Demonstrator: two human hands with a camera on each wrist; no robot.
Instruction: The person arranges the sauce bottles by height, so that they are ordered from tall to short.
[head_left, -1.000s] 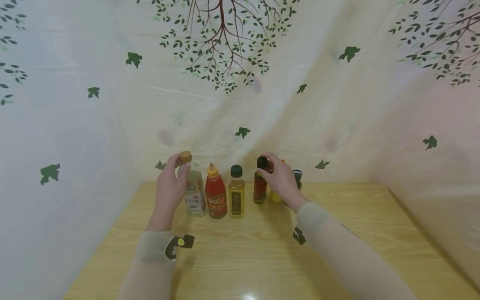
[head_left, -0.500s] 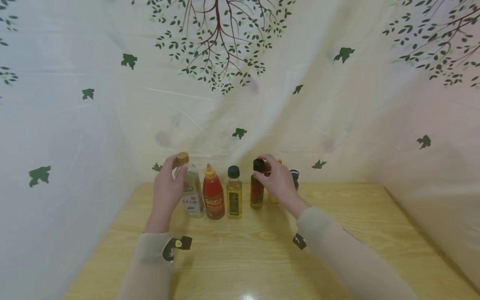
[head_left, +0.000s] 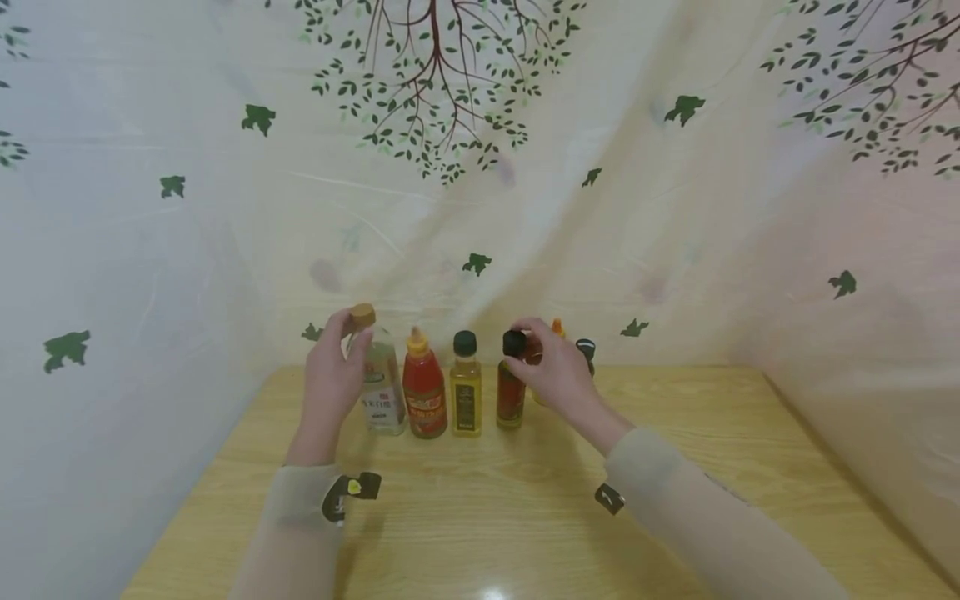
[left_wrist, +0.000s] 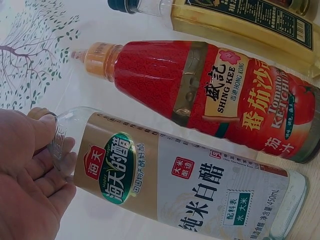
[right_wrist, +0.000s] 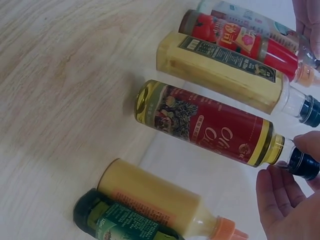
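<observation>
My left hand (head_left: 333,387) holds the capped neck of a clear white-vinegar bottle (left_wrist: 200,185), which stands upright at the row's left end. Thumb and fingers of my right hand (head_left: 561,371) are round the black cap and neck of an olive oil bottle (right_wrist: 210,125) with a red label. Next to the vinegar stands a red ketchup bottle (head_left: 425,392) with a yellow nozzle cap. Between the ketchup and the olive oil is a square bottle of pale yellow oil (head_left: 467,396) with a dark green cap.
Partly behind my right hand stand a yellow squeeze bottle (right_wrist: 155,197) with an orange nozzle and a small dark green bottle (right_wrist: 110,220). All bottles are near the back edge of the wooden table (head_left: 480,508). A leaf-printed curtain (head_left: 420,242) hangs behind and at both sides.
My right hand has brought the olive oil bottle nearer to me, about level with the bottles on its left. My left hand stays on the vinegar bottle. The head view has shifted slightly.
</observation>
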